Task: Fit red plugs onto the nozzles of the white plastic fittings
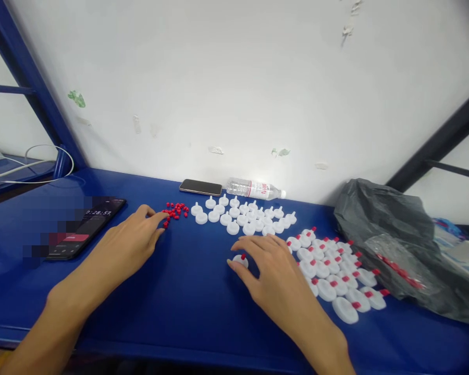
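My left hand [138, 237] is at the near left edge of a pile of small red caps [177, 209]. Its thumb and forefinger are curled but apart, with a red cap lying by their tips. My right hand [268, 265] curves around a white round piece with a red cap on its stem [240, 260], between thumb and forefinger, low over the table. Ahead of it stand several uncapped white discs with upright stems [233, 227]. To its right lie many white discs with red-capped stems [327, 289], partly hidden by that hand.
On the blue table [172, 307] a phone with a timer [88, 229] lies left; another phone [200, 187] and a plastic bottle [254, 188] lie by the wall. A dark plastic bag [379, 208] and a clear bag of red pieces [400, 268] lie right.
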